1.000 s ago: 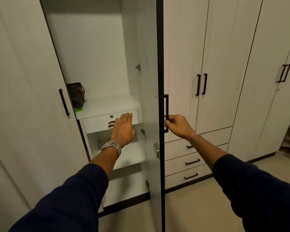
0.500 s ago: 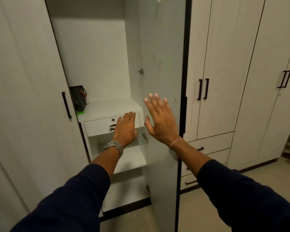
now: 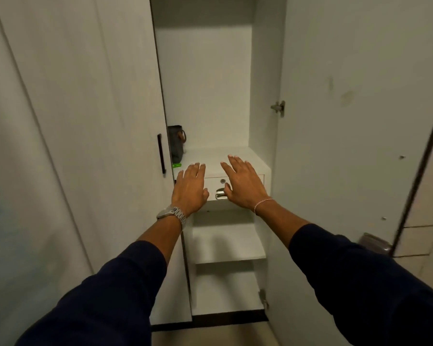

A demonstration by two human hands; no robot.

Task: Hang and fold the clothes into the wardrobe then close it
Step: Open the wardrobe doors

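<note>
Both hands flat out in front of the open wardrobe (image 3: 205,71)

Left hand (image 3: 189,189) and right hand (image 3: 244,184) hold nothing, fingers straight, against the little drawer (image 3: 214,186) front under the shelf.

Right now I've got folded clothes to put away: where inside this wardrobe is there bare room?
The upper shelf is bare right of the dark bag in its left corner. The lower shelf under the drawer shows bare too. Both hands crowd the drawer front.
</note>
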